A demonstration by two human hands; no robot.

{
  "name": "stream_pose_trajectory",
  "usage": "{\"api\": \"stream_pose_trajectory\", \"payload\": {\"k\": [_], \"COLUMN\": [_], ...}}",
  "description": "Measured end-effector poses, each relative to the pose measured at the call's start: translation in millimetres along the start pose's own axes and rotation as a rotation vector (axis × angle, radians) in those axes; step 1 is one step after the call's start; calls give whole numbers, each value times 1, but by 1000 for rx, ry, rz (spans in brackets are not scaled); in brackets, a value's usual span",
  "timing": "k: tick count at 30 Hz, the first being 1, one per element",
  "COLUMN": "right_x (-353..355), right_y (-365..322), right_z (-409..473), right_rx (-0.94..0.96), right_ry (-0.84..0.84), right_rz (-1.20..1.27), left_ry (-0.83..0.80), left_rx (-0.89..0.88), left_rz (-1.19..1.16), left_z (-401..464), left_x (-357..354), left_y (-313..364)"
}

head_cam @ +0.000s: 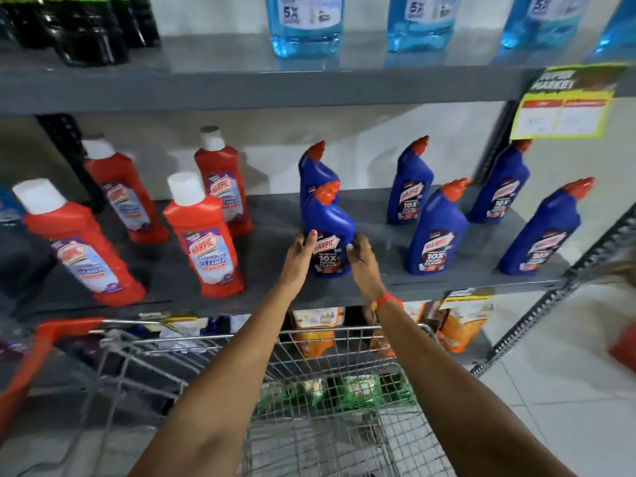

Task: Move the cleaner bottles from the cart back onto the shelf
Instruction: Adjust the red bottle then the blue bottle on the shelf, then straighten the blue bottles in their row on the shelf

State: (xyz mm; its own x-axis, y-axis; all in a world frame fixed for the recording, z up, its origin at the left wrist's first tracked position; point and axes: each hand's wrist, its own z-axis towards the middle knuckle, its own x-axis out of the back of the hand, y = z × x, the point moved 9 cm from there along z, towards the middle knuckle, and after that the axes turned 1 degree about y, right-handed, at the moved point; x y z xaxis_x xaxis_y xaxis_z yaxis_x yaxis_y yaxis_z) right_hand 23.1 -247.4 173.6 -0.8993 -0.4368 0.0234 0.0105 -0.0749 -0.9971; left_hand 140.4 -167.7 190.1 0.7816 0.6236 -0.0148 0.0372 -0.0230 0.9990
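Note:
A blue cleaner bottle (329,222) with a red cap stands upright at the front of the grey middle shelf (268,294). My left hand (298,256) grips its left side and my right hand (363,261) grips its right side. A second blue bottle (315,170) stands right behind it. Several more blue bottles, such as the one at the front (435,232), stand to the right. Red cleaner bottles with white caps (203,235) stand to the left. The wire cart (309,383) sits below my arms; green packets (358,390) lie in it.
The upper shelf (241,84) carries clear blue liquid bottles (304,25) and dark bottles (79,25). A yellow price tag (564,105) hangs at the right. Orange pouches (461,325) fill the shelf below. The cart's orange handle (24,373) is at the left. White floor tiles lie to the right.

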Motion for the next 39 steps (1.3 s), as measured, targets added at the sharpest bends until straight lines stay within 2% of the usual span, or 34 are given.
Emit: {"api": "stream_pose_trajectory", "payload": {"k": [4, 7, 20, 25, 29, 31, 36, 39], "right_x": [2, 4, 9, 10, 34, 55, 119, 164], "right_y": [7, 7, 4, 1, 5, 18, 32, 30], "right_z": [8, 1, -27, -33, -43, -46, -48, -44], "right_rx": [-25, -17, -2, -23, -5, -26, -34, -7], "right_ry": [-73, -96, -52, -81, 88, 171, 374, 541], "right_rz": [-12, 1, 117, 106, 86, 85, 35, 34], "left_ry": [91, 92, 53, 112, 404, 447, 232, 149], "left_rx": [-18, -69, -75, -131, -354, -466, -557, -508], "left_rz": [88, 114, 68, 105, 284, 363, 428, 370], "left_z": [-3, -9, -29, -35, -62, -79, -83, -66], "left_x": [5, 7, 7, 8, 19, 6, -64, -104], "left_y": [-6, -1, -1, 3, 15, 20, 22, 20]}}
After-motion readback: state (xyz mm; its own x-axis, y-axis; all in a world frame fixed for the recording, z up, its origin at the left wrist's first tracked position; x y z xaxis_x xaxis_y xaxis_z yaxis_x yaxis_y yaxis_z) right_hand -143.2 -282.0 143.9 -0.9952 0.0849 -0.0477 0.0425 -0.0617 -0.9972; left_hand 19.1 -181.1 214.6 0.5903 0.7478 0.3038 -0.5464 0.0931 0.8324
